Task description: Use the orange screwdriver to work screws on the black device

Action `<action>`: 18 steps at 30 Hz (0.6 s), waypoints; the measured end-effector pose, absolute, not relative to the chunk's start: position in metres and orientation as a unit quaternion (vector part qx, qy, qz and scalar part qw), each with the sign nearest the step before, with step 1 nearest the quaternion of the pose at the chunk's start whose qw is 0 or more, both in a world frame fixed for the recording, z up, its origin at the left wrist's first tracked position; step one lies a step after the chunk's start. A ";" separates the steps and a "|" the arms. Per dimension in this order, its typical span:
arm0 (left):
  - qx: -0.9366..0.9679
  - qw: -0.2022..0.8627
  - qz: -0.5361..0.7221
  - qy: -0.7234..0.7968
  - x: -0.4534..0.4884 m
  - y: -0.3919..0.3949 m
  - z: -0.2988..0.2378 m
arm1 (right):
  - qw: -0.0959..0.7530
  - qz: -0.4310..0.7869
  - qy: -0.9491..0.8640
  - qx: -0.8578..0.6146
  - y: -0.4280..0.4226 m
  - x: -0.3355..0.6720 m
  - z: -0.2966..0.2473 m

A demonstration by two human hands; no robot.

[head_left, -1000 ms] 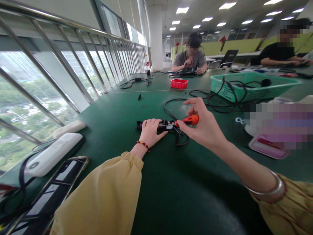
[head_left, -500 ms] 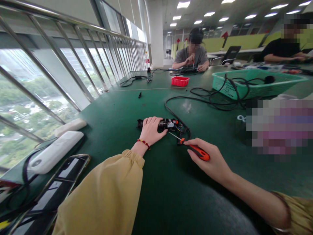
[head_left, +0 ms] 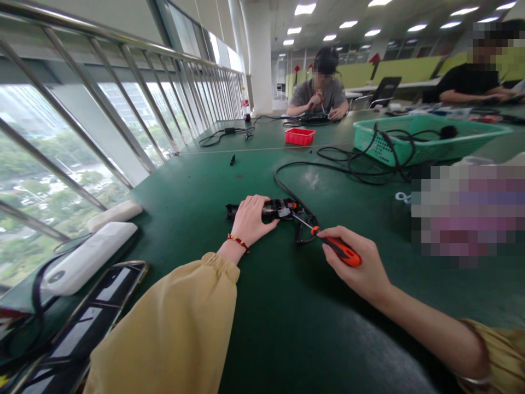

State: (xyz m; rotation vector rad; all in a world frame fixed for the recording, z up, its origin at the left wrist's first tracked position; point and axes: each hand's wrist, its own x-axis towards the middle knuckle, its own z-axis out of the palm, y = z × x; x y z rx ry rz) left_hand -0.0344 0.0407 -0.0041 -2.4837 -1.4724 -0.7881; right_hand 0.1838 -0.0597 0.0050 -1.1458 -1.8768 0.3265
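Note:
A black cylindrical corded device point(head_left: 269, 209) lies on the green table, its inner parts and some coloured wires bare at the right end. My left hand point(head_left: 251, 216) is wrapped over its middle and holds it against the table; the palm hides part of the body. In my right hand point(head_left: 357, 257) is a screwdriver point(head_left: 341, 251) with an orange and black handle. Its thin shaft points up and left, and the tip is at the bare wiring end. Whether the tip touches a part, I cannot tell. A black loop-shaped piece point(head_left: 302, 234) sits just below that end.
A black cable point(head_left: 283, 167) curves from the device toward a green basket point(head_left: 381, 148). Beyond stand a small red tray point(head_left: 299, 137) and a tiny black part point(head_left: 232, 160). At left lie a phone point(head_left: 94, 317) and a white device point(head_left: 90, 260) beside the railing. Two people sit farther back.
My right hand and the screwdriver have shifted slightly right, and the tip has moved from beside my left thumb to the wiring end. My left hand keeps its hold.

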 end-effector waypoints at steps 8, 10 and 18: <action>-0.825 0.069 -0.265 -0.495 -0.036 0.041 -0.005 | 0.440 0.129 -0.763 -0.455 -0.059 0.183 0.006; -0.824 0.069 -0.266 -0.495 -0.036 0.040 -0.004 | 0.438 0.125 -0.769 -0.449 -0.060 0.182 0.007; -0.823 0.078 -0.267 -0.495 -0.035 0.040 -0.005 | 0.445 0.127 -0.764 -0.450 -0.062 0.183 0.007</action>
